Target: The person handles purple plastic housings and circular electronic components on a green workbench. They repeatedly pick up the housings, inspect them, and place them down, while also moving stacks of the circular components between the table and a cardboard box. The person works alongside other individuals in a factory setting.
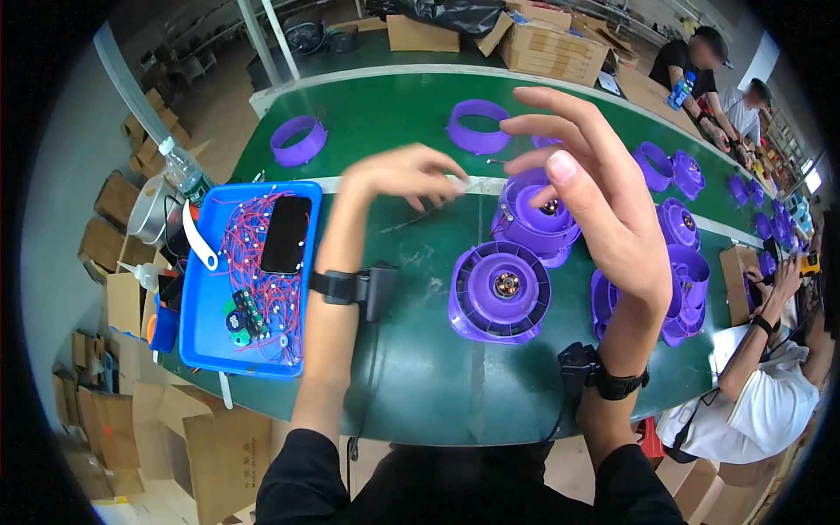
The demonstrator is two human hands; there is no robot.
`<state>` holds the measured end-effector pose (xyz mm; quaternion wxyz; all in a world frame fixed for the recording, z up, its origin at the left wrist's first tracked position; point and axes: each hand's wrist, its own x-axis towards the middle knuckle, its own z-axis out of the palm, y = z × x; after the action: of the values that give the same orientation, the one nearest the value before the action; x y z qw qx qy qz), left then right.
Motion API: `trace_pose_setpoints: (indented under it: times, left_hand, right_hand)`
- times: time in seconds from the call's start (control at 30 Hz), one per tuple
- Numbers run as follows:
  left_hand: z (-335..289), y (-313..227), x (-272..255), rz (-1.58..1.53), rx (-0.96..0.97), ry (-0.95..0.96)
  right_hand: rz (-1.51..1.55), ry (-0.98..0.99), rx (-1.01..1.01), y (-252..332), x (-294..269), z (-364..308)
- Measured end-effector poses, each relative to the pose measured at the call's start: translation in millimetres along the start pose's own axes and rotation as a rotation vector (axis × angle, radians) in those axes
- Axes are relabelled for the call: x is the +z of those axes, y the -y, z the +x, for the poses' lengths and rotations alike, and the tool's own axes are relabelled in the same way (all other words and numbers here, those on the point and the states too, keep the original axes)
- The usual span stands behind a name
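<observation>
My left hand [411, 175] hangs over the middle of the green table and is blurred by motion. Its fingers point right, and whether they hold anything is unclear. Raised closer to the camera, my right hand [595, 192] has curved fingers spread apart with nothing between them. It partly covers a purple fan housing [525, 219] with a copper-wound motor core. Nearer me sits another purple fan housing [499, 293], dark vanes around its copper-wound centre. Beyond my hands lie purple rings [479, 125], one with a short wire end.
At left stands a blue tray [197, 324] with red wires, a black phone [286, 234] and small green-and-black parts. A water bottle [184, 171] is beside it. More purple housings [687, 289] stand right. Co-workers sit along the right side; cardboard boxes [556, 52] lie behind.
</observation>
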<state>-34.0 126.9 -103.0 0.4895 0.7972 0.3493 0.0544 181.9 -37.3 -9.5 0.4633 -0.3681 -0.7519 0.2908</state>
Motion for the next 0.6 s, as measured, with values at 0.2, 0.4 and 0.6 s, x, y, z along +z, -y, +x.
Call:
trace_pose_setpoints:
  times: [0.2,0.4,0.6]
  left_hand:
    - [36.2,-3.4,57.4,0.194,-0.141,0.303]
    - [22.4,22.3,18.3,0.166,-0.172,0.254]
    - [-22.4,43.7,-23.8,0.029,-0.251,0.033]
  right_hand:
    - [-0.036,0.136,0.012,0.3,-5.2,-1.4]
    - [-0.136,0.212,0.009,1.0,-10.4,-2.3]
    - [-0.179,0.238,-0.056,-0.5,-11.9,-0.5]
